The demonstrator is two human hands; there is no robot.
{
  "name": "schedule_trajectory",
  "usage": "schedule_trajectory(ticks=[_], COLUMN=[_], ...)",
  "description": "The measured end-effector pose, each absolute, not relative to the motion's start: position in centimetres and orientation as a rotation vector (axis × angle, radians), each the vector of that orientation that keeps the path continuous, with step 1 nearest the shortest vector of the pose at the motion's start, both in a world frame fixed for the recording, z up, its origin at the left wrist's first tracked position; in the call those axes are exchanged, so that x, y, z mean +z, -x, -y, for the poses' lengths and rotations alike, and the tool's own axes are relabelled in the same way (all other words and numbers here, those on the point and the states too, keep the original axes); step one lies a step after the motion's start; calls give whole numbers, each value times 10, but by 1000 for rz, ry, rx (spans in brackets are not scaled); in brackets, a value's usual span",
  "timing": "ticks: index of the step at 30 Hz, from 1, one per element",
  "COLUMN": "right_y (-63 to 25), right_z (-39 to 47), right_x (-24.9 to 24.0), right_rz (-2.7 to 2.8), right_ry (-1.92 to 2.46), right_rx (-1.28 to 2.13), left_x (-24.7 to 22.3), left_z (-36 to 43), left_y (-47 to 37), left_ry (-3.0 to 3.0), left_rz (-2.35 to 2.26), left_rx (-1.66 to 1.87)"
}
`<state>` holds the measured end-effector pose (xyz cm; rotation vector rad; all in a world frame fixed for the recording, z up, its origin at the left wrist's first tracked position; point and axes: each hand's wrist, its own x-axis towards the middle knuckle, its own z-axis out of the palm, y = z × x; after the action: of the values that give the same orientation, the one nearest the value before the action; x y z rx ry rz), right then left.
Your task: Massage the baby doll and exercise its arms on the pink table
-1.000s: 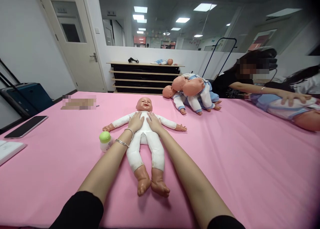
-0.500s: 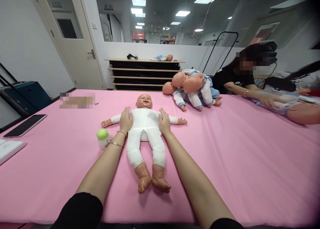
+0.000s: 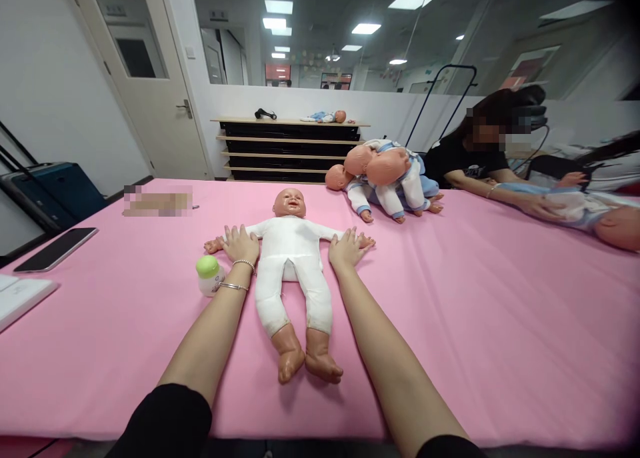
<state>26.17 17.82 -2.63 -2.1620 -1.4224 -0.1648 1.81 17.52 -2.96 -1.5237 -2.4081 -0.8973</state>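
A baby doll [image 3: 290, 238] with a white cloth body lies on its back on the pink-covered table [image 3: 440, 351], head away from me and arms spread wide. My left hand [image 3: 241, 246] rests over the doll's arm on the left, fingers apart. Over the other arm lies my right hand [image 3: 347, 250], its fingers also spread and pointing toward the doll's hand. Neither hand is closed around anything. Beside my left wrist stands a small white jar [image 3: 208, 278] with a green lid.
Several dressed dolls [image 3: 385, 171] are piled at the table's far side. A person [image 3: 465, 151] at the right handles another doll [image 3: 575, 208]. A phone [image 3: 57, 249] and a white box [image 3: 25, 301] lie at the left. Behind the table stands a shelf unit [image 3: 290, 140].
Both hands have moved outward from the sides of the doll's torso onto its arms, fingers spreading. The person at the right has shifted the other doll to the right.
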Motion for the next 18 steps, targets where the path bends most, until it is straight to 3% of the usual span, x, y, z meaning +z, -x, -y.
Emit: schedule_trajectory(ticks=[3, 7, 10, 14, 18], right_y=[-261, -254, -254, -258, -249], right_z=[-179, -182, -183, -185, -179], right_x=[-25, -27, -29, -32, -29], right_rz=[1468, 1856, 1816, 1612, 1596], right_ry=[2059, 1748, 1813, 1857, 1477], right_rx=[-178, -37, -13, -17, 386], left_x=[-27, -28, -31, -34, -31], left_z=[-175, -180, -183, -185, -179], left_y=[-20, -23, -20, -16, -22], left_ry=[1527, 2059, 2019, 1935, 2283], left_rz=[2332, 2080, 2131, 2164, 1993], left_rx=[-960, -892, -922, -1203, -1639])
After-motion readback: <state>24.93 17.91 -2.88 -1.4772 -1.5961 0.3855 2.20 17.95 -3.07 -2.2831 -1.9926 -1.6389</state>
